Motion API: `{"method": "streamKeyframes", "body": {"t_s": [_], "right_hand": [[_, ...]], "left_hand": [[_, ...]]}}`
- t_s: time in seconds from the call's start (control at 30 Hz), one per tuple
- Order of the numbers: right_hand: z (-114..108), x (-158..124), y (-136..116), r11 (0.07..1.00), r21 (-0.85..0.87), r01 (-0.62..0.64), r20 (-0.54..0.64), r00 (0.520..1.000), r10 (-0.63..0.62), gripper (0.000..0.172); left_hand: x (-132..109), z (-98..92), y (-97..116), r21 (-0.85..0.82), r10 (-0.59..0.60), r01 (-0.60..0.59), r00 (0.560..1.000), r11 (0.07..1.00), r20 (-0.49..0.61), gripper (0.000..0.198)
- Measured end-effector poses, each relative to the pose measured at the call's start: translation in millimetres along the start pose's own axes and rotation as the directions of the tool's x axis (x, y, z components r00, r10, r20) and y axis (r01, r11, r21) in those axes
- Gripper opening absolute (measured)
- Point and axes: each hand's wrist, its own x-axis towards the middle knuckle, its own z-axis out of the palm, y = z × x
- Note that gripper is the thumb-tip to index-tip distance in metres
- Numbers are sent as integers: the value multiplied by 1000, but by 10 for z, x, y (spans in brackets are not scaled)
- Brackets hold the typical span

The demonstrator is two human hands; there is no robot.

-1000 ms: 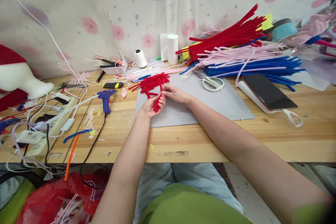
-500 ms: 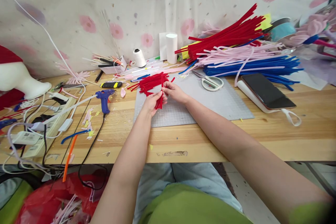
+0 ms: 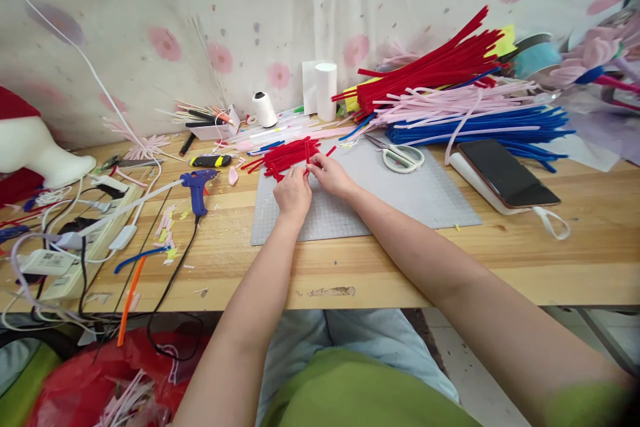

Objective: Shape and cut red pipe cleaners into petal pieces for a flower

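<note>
Over the grey cutting mat, my left hand is closed on red pipe cleaners, whose ends stick out past its fingers; most of the bunch is hidden behind the hand. My right hand touches it from the right, thumb and fingers pinched on one upright red pipe cleaner. Just beyond both hands lies a pile of short red pipe cleaners on the mat. Scissors with pale handles rest on the mat to the right of my right hand.
Bundles of long red, pink and blue pipe cleaners lie at the back right, behind a phone. A blue glue gun, a utility knife and a cluttered power strip are on the left.
My left hand has turned over, its back now facing me and covering the red pipe cleaners that hung below its fingers. My right hand keeps its pinch in nearly the same place.
</note>
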Motion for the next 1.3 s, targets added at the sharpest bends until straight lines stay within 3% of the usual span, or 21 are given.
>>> {"method": "streamKeyframes", "body": {"t_s": [0.27,0.4,0.6,0.7,0.8,0.87,0.9,0.97,1.07,1.17,1.3], "right_hand": [[-18,-2,38,991,136,6,57,998,-14,15],[-20,8,38,998,64,22,63,998,-26,16],[30,20,-49,995,-34,-97,-32,995,96,16],[37,-6,-90,986,-118,-118,-59,992,112,14],[11,-68,-109,979,-195,-60,-66,997,47,9],[-14,-109,-104,982,-176,69,-50,996,-79,20],[-24,-121,-95,980,-141,142,-55,987,-151,29],[-39,-121,-67,967,-53,248,-109,961,-253,39],[-51,-68,-18,960,39,278,-156,951,-269,30],[-78,-12,8,951,30,309,-32,951,-308,24],[-134,2,-1,903,-141,405,29,914,-405,22]], "left_hand": [[-10,2,-63,21,26,-26,1000,999,-14,11],[4,-1,-87,92,41,-42,999,995,4,14],[10,-11,-44,160,89,-87,996,983,-4,18],[-4,9,-38,103,73,-72,997,992,-5,15],[3,43,-72,-88,-45,43,999,995,-25,9],[35,46,-110,-320,-189,187,982,929,23,7],[57,34,-129,-453,-260,272,961,849,91,7],[105,-22,-162,-664,-336,435,899,608,282,7],[151,-146,-183,-752,-303,590,804,295,512,6],[150,-227,-180,-726,-241,655,754,210,611,7],[119,-219,-185,-690,-175,687,726,227,666,6]]}}
